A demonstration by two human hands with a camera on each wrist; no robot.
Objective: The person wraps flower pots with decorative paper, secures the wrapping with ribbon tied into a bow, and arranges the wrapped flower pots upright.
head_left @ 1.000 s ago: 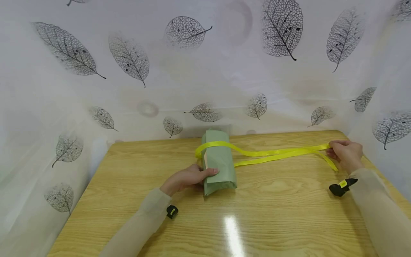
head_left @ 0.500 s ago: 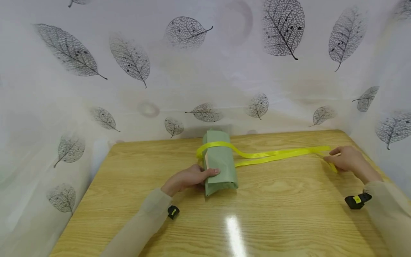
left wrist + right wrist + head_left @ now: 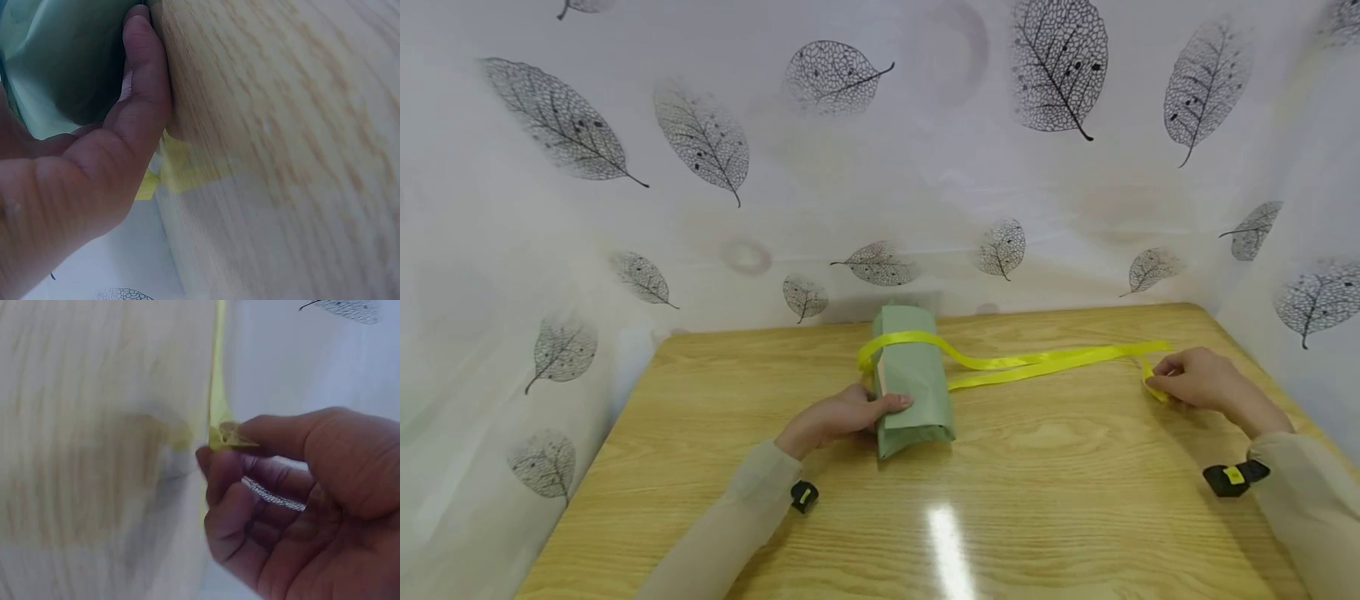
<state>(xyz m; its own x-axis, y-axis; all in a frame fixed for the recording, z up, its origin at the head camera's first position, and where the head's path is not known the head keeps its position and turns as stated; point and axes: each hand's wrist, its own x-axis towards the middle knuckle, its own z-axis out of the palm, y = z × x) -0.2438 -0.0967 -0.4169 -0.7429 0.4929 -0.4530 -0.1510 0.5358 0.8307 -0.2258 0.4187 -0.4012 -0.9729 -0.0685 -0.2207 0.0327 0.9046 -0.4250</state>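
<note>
A package in pale green paper (image 3: 917, 379) lies near the table's far edge, a beige strip showing at its left side. My left hand (image 3: 831, 418) grips its near left side, thumb on top; in the left wrist view the fingers reach along the tabletop beside the green paper (image 3: 69, 56). A yellow ribbon (image 3: 1000, 363) loops over the package, and its two lengths run right across the table. At the right, my right hand (image 3: 1210, 385) pinches a ribbon end. The right wrist view has the ribbon (image 3: 217, 394) between thumb and fingertips, the other fingers curled.
The wooden table (image 3: 1045, 500) carries a bright light reflection in front. Behind it and at both sides hangs a pale curtain (image 3: 925, 183) printed with dark leaves, close to the table's far edge. Each wrist wears a black camera.
My right hand let go of the upper ribbon length, moved down toward me, and took the dangling ribbon end, drawing it slightly left. My left hand and the package have stayed put.
</note>
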